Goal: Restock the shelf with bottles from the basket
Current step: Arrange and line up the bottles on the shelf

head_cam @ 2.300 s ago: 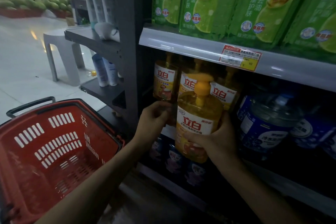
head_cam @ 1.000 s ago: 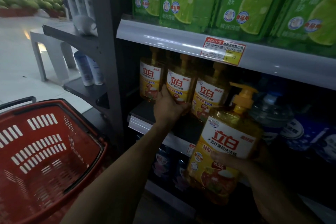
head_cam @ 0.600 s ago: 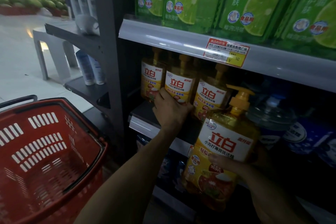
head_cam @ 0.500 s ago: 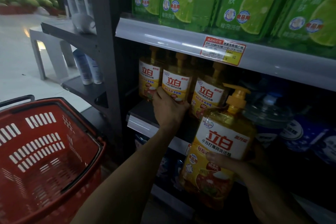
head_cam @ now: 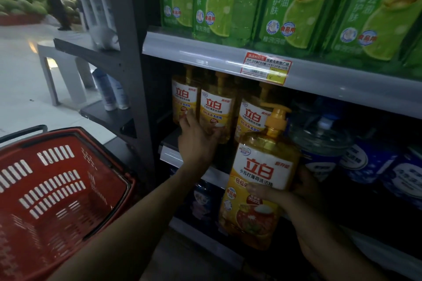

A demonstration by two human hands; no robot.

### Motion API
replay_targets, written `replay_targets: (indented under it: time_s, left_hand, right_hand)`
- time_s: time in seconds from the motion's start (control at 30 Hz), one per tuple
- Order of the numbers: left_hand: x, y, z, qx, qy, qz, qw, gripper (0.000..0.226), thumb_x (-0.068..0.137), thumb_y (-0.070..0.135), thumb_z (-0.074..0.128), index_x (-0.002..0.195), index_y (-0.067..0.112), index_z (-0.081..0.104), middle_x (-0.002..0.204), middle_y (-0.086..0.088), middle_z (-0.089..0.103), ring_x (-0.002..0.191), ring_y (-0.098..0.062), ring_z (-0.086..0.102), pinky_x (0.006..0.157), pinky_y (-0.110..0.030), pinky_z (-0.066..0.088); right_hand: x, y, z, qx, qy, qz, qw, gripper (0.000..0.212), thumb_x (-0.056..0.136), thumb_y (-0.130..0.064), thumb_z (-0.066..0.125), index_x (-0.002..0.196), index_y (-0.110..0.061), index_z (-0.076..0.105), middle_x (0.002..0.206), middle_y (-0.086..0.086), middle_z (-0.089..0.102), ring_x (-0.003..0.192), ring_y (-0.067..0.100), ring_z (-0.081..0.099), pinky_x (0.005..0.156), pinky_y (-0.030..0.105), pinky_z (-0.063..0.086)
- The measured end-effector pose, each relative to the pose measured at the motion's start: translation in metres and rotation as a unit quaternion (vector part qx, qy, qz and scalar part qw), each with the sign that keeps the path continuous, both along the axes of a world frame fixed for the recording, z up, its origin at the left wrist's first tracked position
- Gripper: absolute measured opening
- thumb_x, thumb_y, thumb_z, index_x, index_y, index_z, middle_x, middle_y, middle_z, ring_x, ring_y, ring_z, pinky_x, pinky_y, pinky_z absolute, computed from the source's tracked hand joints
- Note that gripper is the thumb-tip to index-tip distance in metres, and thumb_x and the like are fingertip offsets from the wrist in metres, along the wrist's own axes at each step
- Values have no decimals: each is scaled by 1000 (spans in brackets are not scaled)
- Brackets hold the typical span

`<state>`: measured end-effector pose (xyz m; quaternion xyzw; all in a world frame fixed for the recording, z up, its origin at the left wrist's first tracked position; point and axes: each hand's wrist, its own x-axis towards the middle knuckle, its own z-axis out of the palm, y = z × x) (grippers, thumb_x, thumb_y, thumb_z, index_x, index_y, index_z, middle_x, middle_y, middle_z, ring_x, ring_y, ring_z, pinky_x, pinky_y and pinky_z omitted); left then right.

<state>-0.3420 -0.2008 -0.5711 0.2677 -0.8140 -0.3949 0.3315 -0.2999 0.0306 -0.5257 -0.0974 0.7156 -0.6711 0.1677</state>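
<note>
The left hand (head_cam: 196,141) reaches onto the middle shelf (head_cam: 173,155), fingers straight and a little spread. It is laid flat against the low front of the row of yellow bottles (head_cam: 217,107) at the shelf's left end, and touches the first two. The right hand (head_cam: 306,189) is wrapped round another yellow pump bottle (head_cam: 260,173), thumb across its label. It holds the bottle upright in the air just off the shelf's front edge, before the third in the row. The red basket (head_cam: 27,143) sits low to the left of the shelf

Right hand (head_cam: 304,189) gripping yellow pump bottle (head_cam: 262,166), left hand (head_cam: 196,141) touching shelved bottles (head_cam: 217,107), red basket (head_cam: 45,178) beside
</note>
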Motion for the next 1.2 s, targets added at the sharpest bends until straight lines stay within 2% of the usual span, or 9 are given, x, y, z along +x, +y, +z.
replay_targets:
  time_s: [0.13,0.27,0.33,0.4,0.57,0.7,0.87,1.0,1.2]
  left_hand:
    - [43,-1,18,52,42,-46,997,81,87,60,74,151,30,35,145,-2,44,128,-23,55,99,-44,52]
    - [82,8,27,128,91,-136,978,41,91,53,74,126,47,55,128,14,64,116,-4,64,92,-31,57]
    - [104,10,33,182,85,-178,963,25,100,34,67,123,38,61,115,14,72,106,1,68,79,-18,56]
    - [122,6,38,225,67,-206,950,20,103,26,61,122,28,67,111,13,75,103,-4,71,77,-19,56]
    - [142,-6,45,256,37,-228,939,45,87,43,77,128,30,63,116,10,74,105,-7,72,81,-25,60]
    - [142,-14,47,238,68,-200,948,55,80,33,87,127,27,60,115,8,73,97,3,71,72,-16,58]
    - [130,-35,48,172,105,-179,963,68,76,30,91,135,26,56,121,13,70,105,5,68,83,-16,58]
    - [108,-41,41,146,149,-146,967,76,77,25,91,141,22,51,128,13,66,113,5,64,90,-14,55]
    - [83,-52,30,141,178,-122,966,76,77,16,90,143,20,52,128,12,67,115,2,64,91,-18,57]
  right_hand:
    - [9,-11,-1,-18,18,-9,1000,68,55,-11,96,113,-32,67,99,-10,78,95,16,74,81,50,62]
    - [18,-31,5,-22,32,-5,999,67,57,-13,97,111,-36,66,98,-15,77,94,12,74,80,44,61]
    - [22,-42,9,-19,43,-5,999,68,56,-14,97,111,-39,65,97,-17,77,92,8,73,74,36,61]
    - [25,-52,13,-22,47,-4,999,70,57,-13,97,113,-37,64,99,-14,77,91,8,74,70,32,62]
    - [29,-82,15,-21,95,6,995,66,61,-15,96,111,-40,62,103,-16,73,96,3,68,63,23,59]
    - [24,-106,9,-2,165,18,986,65,64,-12,94,116,-35,63,105,-15,72,92,-4,68,57,14,55]
    - [6,-140,-1,45,267,-15,963,69,74,-33,87,134,-40,55,130,-15,64,124,9,57,94,37,54]
    - [-9,-162,-6,62,315,-62,945,69,77,-38,79,140,-43,48,139,-11,58,132,13,50,100,40,50]
    - [-27,-187,-20,39,283,-91,954,67,81,-23,82,138,-38,50,138,-8,59,124,1,47,102,43,53]
